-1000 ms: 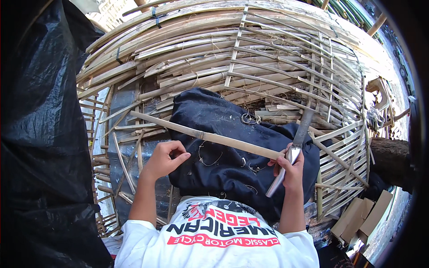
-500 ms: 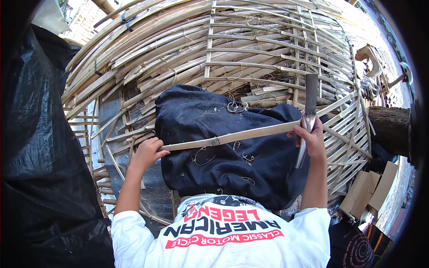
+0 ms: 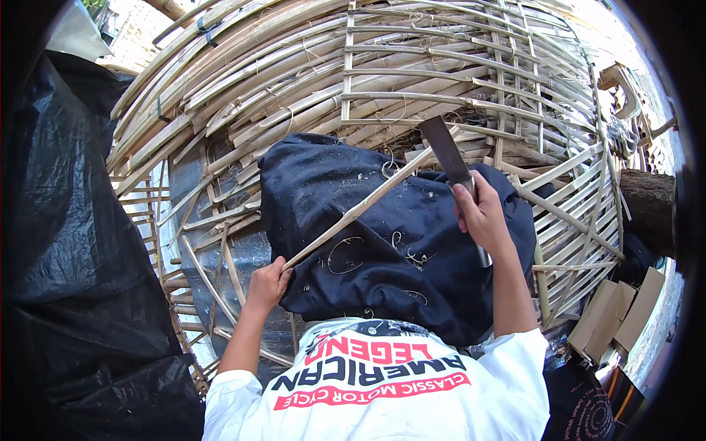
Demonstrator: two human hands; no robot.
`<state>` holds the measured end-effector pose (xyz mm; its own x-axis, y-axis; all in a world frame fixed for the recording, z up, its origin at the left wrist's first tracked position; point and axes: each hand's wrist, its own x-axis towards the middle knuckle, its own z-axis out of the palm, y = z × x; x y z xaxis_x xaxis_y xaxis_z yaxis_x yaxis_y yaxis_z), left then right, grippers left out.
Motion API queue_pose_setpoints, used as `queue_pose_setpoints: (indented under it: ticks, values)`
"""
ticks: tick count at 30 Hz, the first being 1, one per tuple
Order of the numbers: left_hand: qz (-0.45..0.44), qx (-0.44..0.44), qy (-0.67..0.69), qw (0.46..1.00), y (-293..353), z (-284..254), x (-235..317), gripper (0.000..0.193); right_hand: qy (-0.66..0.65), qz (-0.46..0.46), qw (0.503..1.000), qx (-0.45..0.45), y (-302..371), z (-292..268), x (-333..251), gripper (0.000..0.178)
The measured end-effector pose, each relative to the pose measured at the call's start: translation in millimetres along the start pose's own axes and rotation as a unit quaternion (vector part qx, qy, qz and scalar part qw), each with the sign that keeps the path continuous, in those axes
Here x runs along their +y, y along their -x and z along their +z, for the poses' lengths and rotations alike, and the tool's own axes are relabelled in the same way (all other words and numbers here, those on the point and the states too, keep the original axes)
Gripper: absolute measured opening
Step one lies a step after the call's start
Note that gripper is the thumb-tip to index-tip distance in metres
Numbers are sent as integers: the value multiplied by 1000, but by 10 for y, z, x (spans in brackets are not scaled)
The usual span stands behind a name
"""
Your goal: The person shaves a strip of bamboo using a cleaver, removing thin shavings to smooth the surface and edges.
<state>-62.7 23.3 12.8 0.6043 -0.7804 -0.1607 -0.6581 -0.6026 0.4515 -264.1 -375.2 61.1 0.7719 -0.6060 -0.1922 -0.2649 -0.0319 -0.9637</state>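
A long pale bamboo strip (image 3: pixel 360 209) slants up to the right across the dark cloth (image 3: pixel 316 176) over my lap. My left hand (image 3: pixel 269 284) pinches its lower end. In my right hand (image 3: pixel 482 209) is a knife (image 3: pixel 446 151) with a broad dark blade and a shiny metal handle. The blade points up and left, close to the strip's upper end; whether they touch I cannot tell. My right fingers are wrapped round the handle. Thin curled shavings (image 3: pixel 346 253) lie on the cloth.
Stacked split bamboo (image 3: pixel 250 95) fills the far side, with a bamboo lattice (image 3: pixel 441 73) on top. A black plastic sheet (image 3: pixel 81 220) hangs at the left. At the right are a log (image 3: pixel 647 202) and an opened cardboard box (image 3: pixel 614 312).
My right hand has let go of the strip, and its knife has tipped leftward. The strip has swung from nearly level to a steep slant, its left end lower with my left hand.
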Motion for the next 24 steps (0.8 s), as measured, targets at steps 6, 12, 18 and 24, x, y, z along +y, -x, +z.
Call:
queue_pose_setpoints:
  ticks: [6,12,18,24]
  values:
    - [30,24,-13,999,-31,129,-114,25,97,-30,993,54,-224,185,-116,24]
    - [47,56,-48,996,-97,192,-102,27,174,-41,983,30,-7,681,88,24]
    - [44,90,-61,993,1,266,-166,31,164,-41,985,43,-117,501,-162,24]
    - [49,114,-71,990,-39,332,-139,33,201,-16,979,-41,95,886,61,28]
